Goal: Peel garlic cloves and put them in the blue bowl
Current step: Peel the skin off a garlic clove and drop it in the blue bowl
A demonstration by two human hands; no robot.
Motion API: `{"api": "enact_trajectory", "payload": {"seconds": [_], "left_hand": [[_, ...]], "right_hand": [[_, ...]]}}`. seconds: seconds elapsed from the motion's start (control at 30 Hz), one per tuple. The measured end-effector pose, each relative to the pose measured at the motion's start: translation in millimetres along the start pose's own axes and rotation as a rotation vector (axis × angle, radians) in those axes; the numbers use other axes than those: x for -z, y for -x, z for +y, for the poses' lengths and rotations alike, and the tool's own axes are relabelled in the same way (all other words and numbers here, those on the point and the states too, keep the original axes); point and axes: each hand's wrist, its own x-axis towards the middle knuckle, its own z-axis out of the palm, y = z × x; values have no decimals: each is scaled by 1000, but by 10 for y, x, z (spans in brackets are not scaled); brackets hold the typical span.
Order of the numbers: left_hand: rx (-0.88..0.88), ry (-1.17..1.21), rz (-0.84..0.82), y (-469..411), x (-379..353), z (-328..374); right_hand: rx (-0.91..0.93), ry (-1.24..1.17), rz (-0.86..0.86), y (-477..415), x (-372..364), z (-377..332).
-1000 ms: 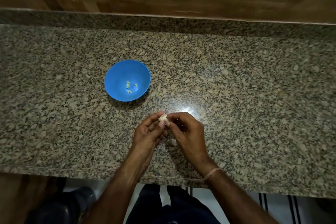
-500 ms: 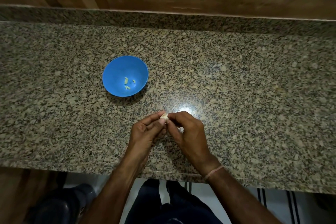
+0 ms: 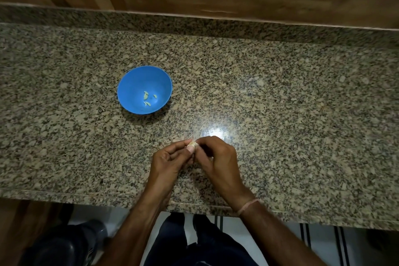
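Blue bowl (image 3: 129, 84): one.
Peeled garlic pieces (image 3: 146, 95) inside it: at least three, possibly five; too small to separate.
Garlic clove (image 3: 192, 144), pinched between both hands' fingertips: one.
Hands: two, left hand (image 3: 166, 157) and right hand (image 3: 218, 157).
Wrist band (image 3: 248, 206): one.
Granite countertop (image 3: 302, 114): one.

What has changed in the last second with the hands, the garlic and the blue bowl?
Nothing visibly changed. The left hand and right hand still pinch the garlic clove between them above the counter; nothing was picked up or let go. The blue bowl stays put, the same few peeled cloves inside.
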Motion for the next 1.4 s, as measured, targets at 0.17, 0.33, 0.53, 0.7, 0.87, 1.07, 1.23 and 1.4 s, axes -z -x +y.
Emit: {"api": "enact_trajectory", "payload": {"seconds": [0.17,0.33,0.53,0.7,0.87,1.07,1.23,1.4], "left_hand": [[16,-146,125,-110,92,-53],[-449,-1010,246,-453,339,-129],[-519,-1310,346,-335,307,-376],[-504,-1106,249,-26,270,-731],[-475,-1084,153,-42,305,-786],[-411,-1034,161,-67,309,-746],[-388,-1040,167,-67,305,-732],[-373,-1034,168,-60,292,-712]], "right_hand": [[-316,-276,84,-7,-39,170],[-350,-102,-138,126,15,459],[-343,5,-238,167,-82,507],[-280,130,-279,124,-117,557],[-327,121,-251,124,-136,569],[-387,104,-253,85,-104,542],[-366,153,-223,96,-146,544],[-341,219,-212,117,-187,506]]}}
